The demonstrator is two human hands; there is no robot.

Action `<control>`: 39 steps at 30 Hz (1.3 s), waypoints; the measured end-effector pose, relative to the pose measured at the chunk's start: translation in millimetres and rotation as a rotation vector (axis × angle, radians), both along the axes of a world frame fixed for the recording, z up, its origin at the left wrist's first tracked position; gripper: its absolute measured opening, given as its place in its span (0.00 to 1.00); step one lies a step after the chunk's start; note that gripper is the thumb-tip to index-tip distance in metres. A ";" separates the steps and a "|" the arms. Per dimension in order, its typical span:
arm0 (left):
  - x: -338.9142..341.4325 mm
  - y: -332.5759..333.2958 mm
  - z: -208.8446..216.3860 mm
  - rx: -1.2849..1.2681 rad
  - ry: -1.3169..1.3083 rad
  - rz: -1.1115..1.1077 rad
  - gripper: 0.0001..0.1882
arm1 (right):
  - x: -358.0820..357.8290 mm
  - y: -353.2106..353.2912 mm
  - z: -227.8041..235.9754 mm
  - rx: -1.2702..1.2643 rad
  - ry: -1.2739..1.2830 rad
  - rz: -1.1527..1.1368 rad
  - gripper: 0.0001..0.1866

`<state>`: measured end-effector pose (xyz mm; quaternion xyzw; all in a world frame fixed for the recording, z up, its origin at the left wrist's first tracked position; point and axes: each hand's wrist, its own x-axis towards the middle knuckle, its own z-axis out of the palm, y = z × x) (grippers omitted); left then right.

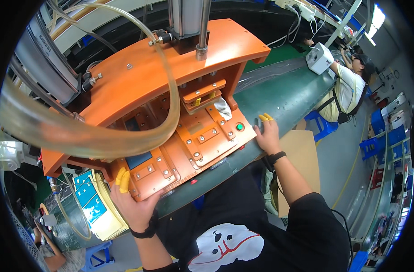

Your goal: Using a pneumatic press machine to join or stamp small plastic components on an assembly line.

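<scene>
An orange press [234,36] with a flat base stands in front of me on the green bench. My left hand [132,201] rests at the base's front left corner, yellow finger cots on two fingers and the thumb stretched along the front edge. At the right corner, beside a round green button [239,127], my right hand [268,135] has its fingers apart and also wears yellow cots. Neither hand shows anything held. A dark blue flat piece [139,159] lies on the base's left side. Crumpled white material [223,109] sits at the right under the upper block [203,93].
A clear hose [174,86] loops across the press. Blue-and-cream sheets [93,204] are stacked at left. By my right forearm stands a cardboard box [300,156]. Farther right are a white boxy device [319,59], a seated person [354,86] and a blue stool [322,126].
</scene>
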<state>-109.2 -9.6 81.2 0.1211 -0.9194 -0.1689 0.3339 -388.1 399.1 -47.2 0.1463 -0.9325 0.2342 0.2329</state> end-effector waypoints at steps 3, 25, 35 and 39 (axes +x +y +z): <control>0.2 -0.3 0.1 -0.008 -0.003 -0.007 0.53 | -1.0 3.8 -2.5 0.062 -0.025 0.007 0.21; 3.1 -3.0 -3.6 0.002 -0.031 -0.015 0.52 | -2.9 3.1 -5.3 0.066 -0.066 -0.015 0.18; 2.7 -2.7 -3.4 -0.008 -0.024 -0.011 0.51 | -2.7 2.5 -3.3 0.060 -0.064 -0.012 0.18; 2.3 -1.9 -2.5 -0.003 -0.021 -0.015 0.51 | -2.2 2.4 -3.4 0.061 -0.053 -0.017 0.18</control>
